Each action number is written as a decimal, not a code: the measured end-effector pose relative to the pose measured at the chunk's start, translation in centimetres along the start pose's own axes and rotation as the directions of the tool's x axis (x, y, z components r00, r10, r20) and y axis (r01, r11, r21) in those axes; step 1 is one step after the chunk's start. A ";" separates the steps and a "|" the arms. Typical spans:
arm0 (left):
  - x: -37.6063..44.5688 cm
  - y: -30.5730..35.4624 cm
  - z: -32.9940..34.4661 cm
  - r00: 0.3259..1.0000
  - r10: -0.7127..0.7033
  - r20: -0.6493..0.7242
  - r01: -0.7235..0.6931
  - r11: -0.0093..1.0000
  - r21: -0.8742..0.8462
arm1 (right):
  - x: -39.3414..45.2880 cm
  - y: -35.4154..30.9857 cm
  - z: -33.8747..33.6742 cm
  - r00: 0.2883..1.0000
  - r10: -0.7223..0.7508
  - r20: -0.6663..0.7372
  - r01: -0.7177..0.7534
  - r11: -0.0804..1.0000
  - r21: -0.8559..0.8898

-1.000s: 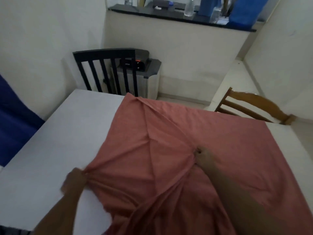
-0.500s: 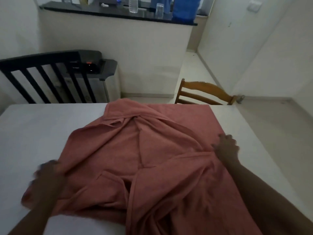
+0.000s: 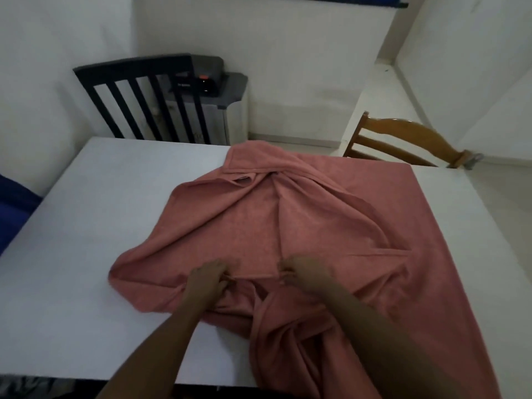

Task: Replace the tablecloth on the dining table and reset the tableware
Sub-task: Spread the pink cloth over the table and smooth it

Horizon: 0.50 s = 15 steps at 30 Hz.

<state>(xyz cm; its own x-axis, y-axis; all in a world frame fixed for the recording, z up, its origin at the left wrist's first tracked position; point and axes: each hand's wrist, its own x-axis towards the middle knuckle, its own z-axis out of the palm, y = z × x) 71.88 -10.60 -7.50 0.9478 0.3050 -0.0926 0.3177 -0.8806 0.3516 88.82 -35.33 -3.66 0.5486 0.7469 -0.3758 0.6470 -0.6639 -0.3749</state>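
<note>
Pink tablecloth lies bunched on the white bench. Left hand and right hand each pinch one folded edge, grip tight on the cloth.

No words, numbers or brand marks can be read anywhere in the head view. The only candidate is the dark device on the grey cabinet behind the black chair: it carries a small orange patch and a faint pale strip (possibly lettering, too blurred and small to make out). The pink tablecloth is plain, with no print or tag showing, and the white table bears no markings.
</note>
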 end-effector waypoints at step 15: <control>7.3 10.8 -1.9 0.975 -0.060 0.214 0.070 0.997 -0.043 | -17.2 15.3 -4.6 0.833 0.511 -0.213 -0.318 0.757 0.571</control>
<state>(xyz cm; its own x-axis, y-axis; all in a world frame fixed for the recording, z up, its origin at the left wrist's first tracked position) 82.14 -17.22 -2.62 0.9108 0.2724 -0.3104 0.3823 -0.8403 0.3844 91.69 -58.14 0.94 0.9005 0.2904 -0.3236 0.0128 -0.7618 -0.6477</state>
